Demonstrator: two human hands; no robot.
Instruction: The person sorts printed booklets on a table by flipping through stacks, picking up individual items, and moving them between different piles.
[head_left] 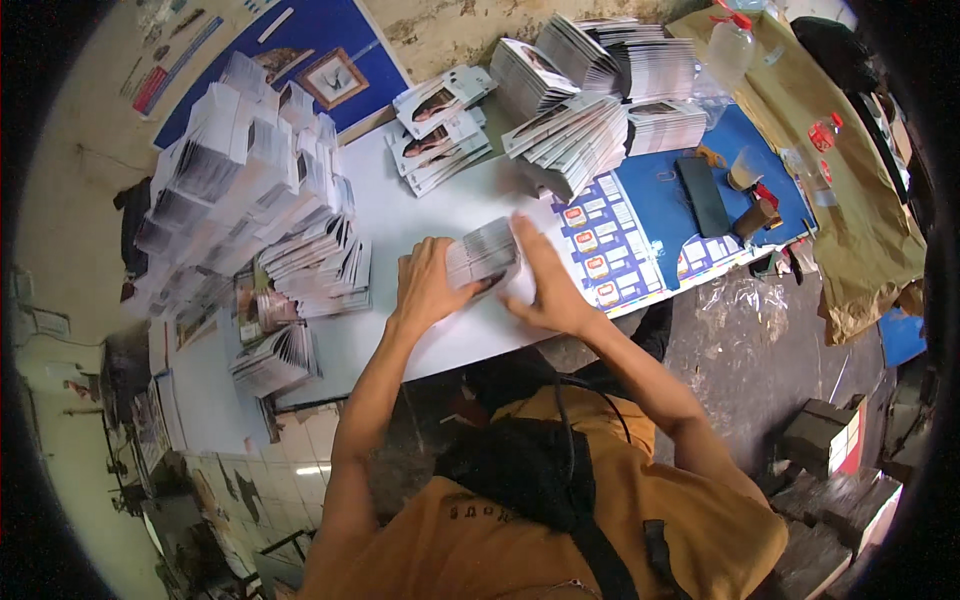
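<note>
A small stack of folded leaflets [485,250] stands on the white tabletop [420,345] in front of me, edges up. My left hand [428,285] grips its left side, fingers behind and thumb along the near side. At the stack's right end is my right hand [552,285], its fingers stretched and thumb apart; slight blur hides whether the palm touches the leaflets. Beyond my hands lie fanned leaflets with a picture on the front [440,140]. Another leaning row of leaflets [575,145] sits to their right.
Tall piles of leaflets [240,170] crowd the left side, with a smaller bundle [275,360] near the edge. More bundles [650,65] stand at the back right. On the blue surface lie a black phone [703,195] and a plastic cup [745,170]. Brown paper [860,220] covers the far right.
</note>
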